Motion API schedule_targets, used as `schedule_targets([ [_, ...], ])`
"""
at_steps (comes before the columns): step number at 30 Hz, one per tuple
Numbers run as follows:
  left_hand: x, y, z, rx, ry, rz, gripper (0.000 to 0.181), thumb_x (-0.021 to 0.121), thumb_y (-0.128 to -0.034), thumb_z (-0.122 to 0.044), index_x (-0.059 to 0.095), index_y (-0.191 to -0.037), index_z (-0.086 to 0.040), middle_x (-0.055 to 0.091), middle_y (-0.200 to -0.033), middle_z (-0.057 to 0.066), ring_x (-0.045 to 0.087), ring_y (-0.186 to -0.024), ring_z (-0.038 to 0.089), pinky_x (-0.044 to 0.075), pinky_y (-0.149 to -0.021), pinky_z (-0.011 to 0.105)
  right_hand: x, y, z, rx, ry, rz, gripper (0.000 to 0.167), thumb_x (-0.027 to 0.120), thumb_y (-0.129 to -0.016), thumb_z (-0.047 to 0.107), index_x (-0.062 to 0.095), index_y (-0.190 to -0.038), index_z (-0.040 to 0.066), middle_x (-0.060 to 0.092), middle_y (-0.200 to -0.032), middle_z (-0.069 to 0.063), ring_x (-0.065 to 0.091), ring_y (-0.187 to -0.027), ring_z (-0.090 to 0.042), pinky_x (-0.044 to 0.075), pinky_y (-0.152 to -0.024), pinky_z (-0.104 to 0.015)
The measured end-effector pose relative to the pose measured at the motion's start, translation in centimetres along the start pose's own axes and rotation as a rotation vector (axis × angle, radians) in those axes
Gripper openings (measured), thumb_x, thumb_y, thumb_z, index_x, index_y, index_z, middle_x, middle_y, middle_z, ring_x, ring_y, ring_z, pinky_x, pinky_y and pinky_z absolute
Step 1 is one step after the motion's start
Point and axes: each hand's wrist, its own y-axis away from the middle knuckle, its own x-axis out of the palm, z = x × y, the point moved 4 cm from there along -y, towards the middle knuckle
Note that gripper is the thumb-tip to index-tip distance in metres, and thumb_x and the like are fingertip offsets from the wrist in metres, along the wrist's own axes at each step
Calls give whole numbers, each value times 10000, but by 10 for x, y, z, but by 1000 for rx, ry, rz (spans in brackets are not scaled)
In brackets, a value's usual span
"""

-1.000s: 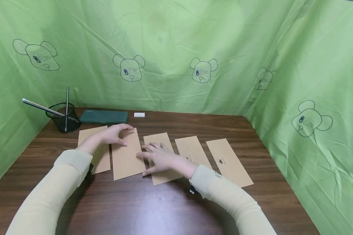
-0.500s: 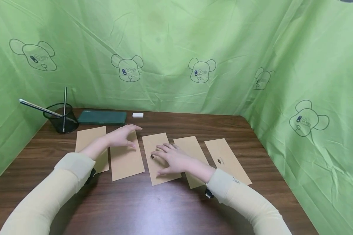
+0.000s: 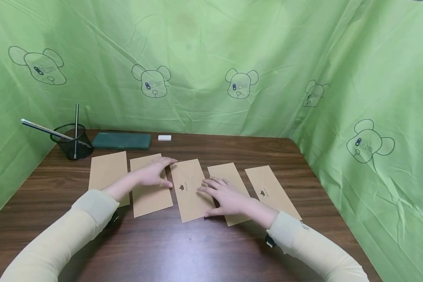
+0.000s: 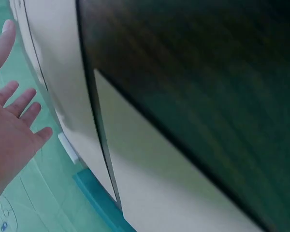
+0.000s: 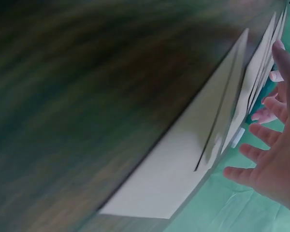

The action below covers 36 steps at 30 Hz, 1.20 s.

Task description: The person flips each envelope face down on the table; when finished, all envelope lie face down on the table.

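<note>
Several brown paper envelopes lie in a row on the dark wooden table. My left hand (image 3: 154,172) hovers over or touches the second envelope (image 3: 150,200) from the left, its thumb and fingertips near the left edge of the middle envelope (image 3: 187,176). That middle one bears a small black crown print. Over the fourth envelope (image 3: 223,170), my right hand (image 3: 230,199) spreads its fingers, with fingertips by the middle envelope's right edge. Both wrist views show the left hand (image 4: 12,137) and right hand (image 5: 273,169) with loose, extended fingers and nothing gripped.
The leftmost envelope (image 3: 107,168) and rightmost envelope (image 3: 273,190) flank the row. Behind stand a black mesh pen cup (image 3: 74,148) with pencils, a dark green case (image 3: 121,141) and a white eraser (image 3: 164,138). Green curtain (image 3: 197,47) encloses the table's back and sides.
Both hands have shifted right: the left across the second envelope, the right from the middle envelope to the fourth, uncovering the middle one's crown print. The envelopes appear to stay put.
</note>
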Motion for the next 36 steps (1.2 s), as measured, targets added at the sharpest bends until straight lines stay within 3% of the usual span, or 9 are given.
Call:
schedule_targets([
  [10, 10, 3, -6, -59, -28, 52, 989, 775, -713, -481, 300, -1455, -30, 345, -1461, 222, 283, -1344, 419, 213, -1042, 673, 14, 15, -2, 24, -12, 36, 720, 580, -827, 620, 440, -1409, 221, 387, -1478, -77, 309, -1371, -341, 301, -1066, -554],
  [23, 8, -7, -5, -30, -3, 23, 929, 799, -680, -477, 400, -1400, -47, 462, -1314, 178, 399, -1225, 358, 314, -1007, 589, 14, 13, -2, 17, -36, -15, 637, 615, -837, 555, 511, -1354, 196, 448, -1426, -104, 359, -1329, -380, 311, -1067, -539],
  [30, 5, -10, -1, -31, 51, 46, 822, 814, -701, -382, 449, -1370, -77, 443, -1342, 183, 377, -1258, 372, 282, -1037, 595, 15, 14, -1, 8, -55, -40, 630, 639, -831, 530, 520, -1339, 177, 461, -1411, -122, 381, -1307, -389, 319, -1057, -547],
  [36, 0, -14, 5, -3, 94, 25, 594, 800, -732, -159, 548, -1264, -80, 450, -1251, 170, 474, -1119, 304, 408, -952, 478, 15, 14, 0, 34, -106, -21, 637, 637, -838, 522, 502, -1355, 174, 443, -1428, -124, 360, -1323, -386, 284, -1085, -535],
])
